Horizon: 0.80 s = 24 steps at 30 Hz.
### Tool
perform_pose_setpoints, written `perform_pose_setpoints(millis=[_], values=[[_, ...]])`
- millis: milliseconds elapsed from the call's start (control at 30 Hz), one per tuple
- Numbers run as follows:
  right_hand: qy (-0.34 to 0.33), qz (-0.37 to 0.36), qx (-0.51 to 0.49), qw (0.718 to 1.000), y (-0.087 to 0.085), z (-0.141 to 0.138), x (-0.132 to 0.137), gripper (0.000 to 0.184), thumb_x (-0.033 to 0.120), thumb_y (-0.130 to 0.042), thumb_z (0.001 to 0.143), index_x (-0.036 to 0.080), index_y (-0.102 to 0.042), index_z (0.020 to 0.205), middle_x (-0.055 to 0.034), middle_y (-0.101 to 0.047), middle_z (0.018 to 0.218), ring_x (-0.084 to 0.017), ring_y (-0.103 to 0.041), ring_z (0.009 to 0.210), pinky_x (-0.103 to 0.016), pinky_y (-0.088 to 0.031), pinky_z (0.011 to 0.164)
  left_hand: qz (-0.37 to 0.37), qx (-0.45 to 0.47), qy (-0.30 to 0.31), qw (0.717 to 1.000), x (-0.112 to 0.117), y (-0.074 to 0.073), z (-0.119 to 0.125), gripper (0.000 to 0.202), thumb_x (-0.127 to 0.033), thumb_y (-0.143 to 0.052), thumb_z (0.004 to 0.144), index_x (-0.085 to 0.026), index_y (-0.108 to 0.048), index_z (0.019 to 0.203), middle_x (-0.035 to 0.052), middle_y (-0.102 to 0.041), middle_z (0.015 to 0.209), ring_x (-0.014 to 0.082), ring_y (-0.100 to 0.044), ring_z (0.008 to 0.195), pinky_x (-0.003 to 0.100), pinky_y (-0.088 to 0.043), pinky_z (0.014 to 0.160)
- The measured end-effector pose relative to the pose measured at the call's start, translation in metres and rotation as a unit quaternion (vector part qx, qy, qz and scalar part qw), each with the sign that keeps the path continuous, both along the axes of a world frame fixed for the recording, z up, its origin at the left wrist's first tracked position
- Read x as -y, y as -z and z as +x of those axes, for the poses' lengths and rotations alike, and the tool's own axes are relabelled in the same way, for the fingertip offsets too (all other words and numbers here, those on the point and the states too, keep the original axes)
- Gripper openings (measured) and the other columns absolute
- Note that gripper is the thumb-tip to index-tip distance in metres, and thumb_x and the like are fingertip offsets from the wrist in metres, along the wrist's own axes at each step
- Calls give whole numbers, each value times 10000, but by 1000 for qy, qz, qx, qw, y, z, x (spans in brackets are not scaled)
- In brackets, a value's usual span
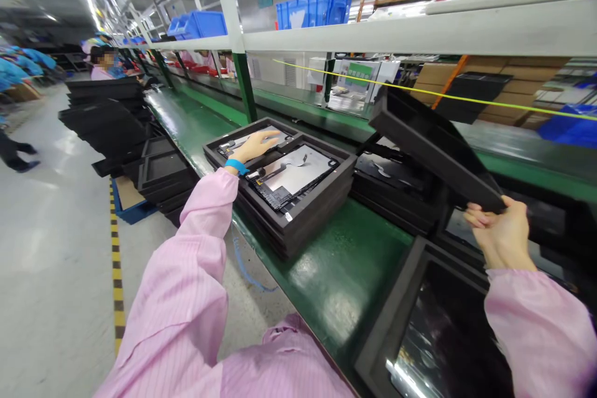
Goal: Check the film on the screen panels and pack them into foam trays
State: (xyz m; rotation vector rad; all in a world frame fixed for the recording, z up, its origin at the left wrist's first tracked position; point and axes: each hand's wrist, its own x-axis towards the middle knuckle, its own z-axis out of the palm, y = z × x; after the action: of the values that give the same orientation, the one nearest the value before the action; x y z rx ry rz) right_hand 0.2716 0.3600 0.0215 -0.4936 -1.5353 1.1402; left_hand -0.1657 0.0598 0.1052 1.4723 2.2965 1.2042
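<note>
My right hand [501, 230] grips the lower corner of a black foam tray [433, 143], which is lifted and tilted over other trays. My left hand [254, 146], with a blue wristband, lies with fingers stretched out over the far compartment of a stacked foam tray [321, 199]. Whether its fingertips touch the panel there cannot be made out. In that tray's near compartment rests a silver-backed display panel [298, 171] with a flex cable. Behind the lifted tray is another stack holding a dark panel [387, 171]. A foam tray with a glossy black screen [448, 329] sits close at the right.
A green workbench [336, 273] runs away to the left. Stacks of black trays [107, 118] stand on the floor beside it. Blue bins [312, 10] sit on a white overhead shelf [396, 34]. A yellow cord [420, 88] crosses above the bench. Co-workers sit farther along.
</note>
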Motion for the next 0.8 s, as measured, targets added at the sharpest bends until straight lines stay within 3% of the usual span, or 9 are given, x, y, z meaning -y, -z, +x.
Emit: perform_pose_setpoints(millis=[67, 167, 233, 300, 333, 400, 500, 633, 800], values=[[-43, -38, 34, 998, -9, -10, 13, 402, 600, -576, 642, 350, -401, 379, -31, -286, 306, -118, -149, 298, -407, -134, 449, 38, 72, 11, 997, -8, -9, 22, 488, -419, -395, 960, -176, -465, 1377, 103, -561, 1365, 245, -493, 1273, 400, -377, 1063], [-101, -82, 40, 991, -19, -33, 44, 289, 551, -553, 673, 291, -513, 554, -9, -434, 413, -84, -168, 299, -336, -95, 383, 98, 198, 10, 975, -15, -18, 58, 619, -501, -194, 972, -212, -146, 1517, 133, -637, 1234, 221, -637, 1077, 374, -506, 880], [-141, -114, 33, 983, -25, -50, 69, 294, 535, -536, 705, 242, -545, 684, 8, -495, 496, -66, -211, 315, -278, -126, 365, 208, 308, -46, 927, -13, -20, 80, 660, -481, -383, 931, -186, -214, 1497, 124, -668, 1107, 211, -670, 947, 351, -521, 816], [-182, -145, 33, 972, -32, -65, 91, 315, 526, -562, 723, 221, -558, 802, 18, -534, 560, -62, -303, 348, -237, -209, 376, 317, 378, -122, 861, -3, -17, 95, 648, -302, -590, 825, -152, -374, 1417, 76, -661, 978, 179, -656, 837, 311, -511, 797], [-203, -158, 37, 966, -35, -70, 99, 342, 516, -601, 714, 228, -565, 896, 14, -577, 620, -71, -395, 390, -226, -282, 403, 352, 387, -156, 838, 3, -15, 99, 647, -196, -611, 775, -141, -408, 1387, 51, -644, 929, 156, -638, 791, 287, -504, 790], [-241, -180, 48, 952, -41, -75, 113, 532, 500, -665, 694, 281, -497, 1148, -13, -667, 848, -125, -607, 608, -237, -436, 534, 387, 368, -204, 821, 16, -6, 100, 701, -68, -542, 719, -143, -375, 1396, 20, -606, 909, 115, -594, 740, 241, -488, 768], [-274, -210, 61, 937, -46, -70, 124, 787, 491, -699, 691, 354, -302, 1356, -42, -641, 1155, -201, -655, 982, -288, -513, 726, 433, 341, -269, 790, 32, 13, 91, 823, -2, -460, 636, -159, -293, 1427, 21, -567, 997, 93, -540, 738, 202, -470, 726], [-245, -206, 73, 945, -44, -51, 133, 741, 456, -700, 724, 324, -348, 1362, -39, -637, 1159, -198, -644, 999, -284, -522, 731, 447, 321, -317, 772, 43, 37, 80, 890, 16, -441, 558, -171, -291, 1415, 25, -533, 1058, 94, -517, 794, 201, -454, 769], [-203, -165, 110, 959, -37, -29, 141, 569, 441, -697, 757, 282, -495, 1264, -39, -643, 1123, -172, -635, 961, -255, -519, 725, 421, 301, -322, 793, 54, 46, 82, 748, -2, -427, 532, -179, -455, 1258, -1, -537, 947, 101, -512, 765, 240, -458, 803]])
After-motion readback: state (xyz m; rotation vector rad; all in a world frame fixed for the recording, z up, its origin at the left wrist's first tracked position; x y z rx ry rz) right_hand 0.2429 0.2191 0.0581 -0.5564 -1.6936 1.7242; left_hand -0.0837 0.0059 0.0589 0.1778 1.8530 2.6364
